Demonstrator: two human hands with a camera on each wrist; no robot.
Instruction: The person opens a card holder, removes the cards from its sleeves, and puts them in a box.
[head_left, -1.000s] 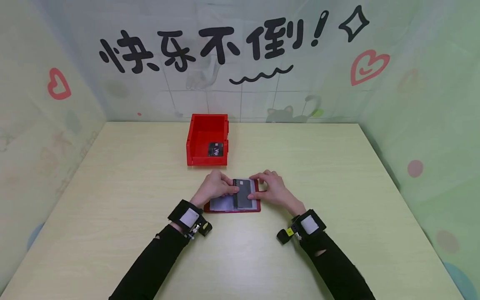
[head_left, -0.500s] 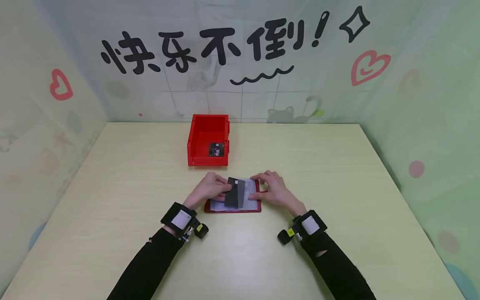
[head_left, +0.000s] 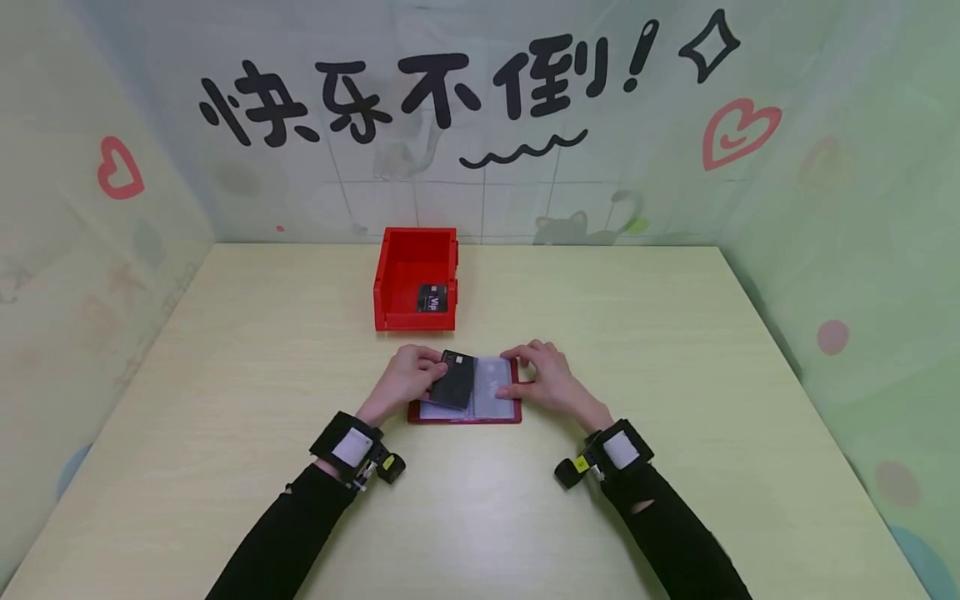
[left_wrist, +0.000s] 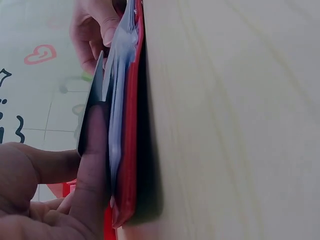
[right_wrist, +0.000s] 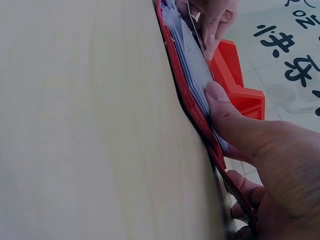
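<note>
A red card holder (head_left: 495,410) lies spread open on the table, its clear plastic sleeves showing. My left hand (head_left: 403,382) pinches a black card (head_left: 454,385) between thumb and fingers, tilted above the holder's left half. In the left wrist view the card (left_wrist: 91,102) stands apart from the stacked sleeves over the red cover (left_wrist: 130,150). My right hand (head_left: 551,379) grips the holder's right edge. The right wrist view shows its thumb (right_wrist: 225,107) pressing the sleeves, with the other fingers by the strap (right_wrist: 240,197).
Behind the holder stands a red bin (head_left: 412,322) with a black card marked "Vip" (head_left: 432,298) inside. The pale wooden table (head_left: 480,517) meets a printed backdrop (head_left: 480,200) at the back and sides.
The black card has come left off the holder's right half, carried by my left hand, uncovering the clear sleeve there. My right hand keeps its place on the holder.
</note>
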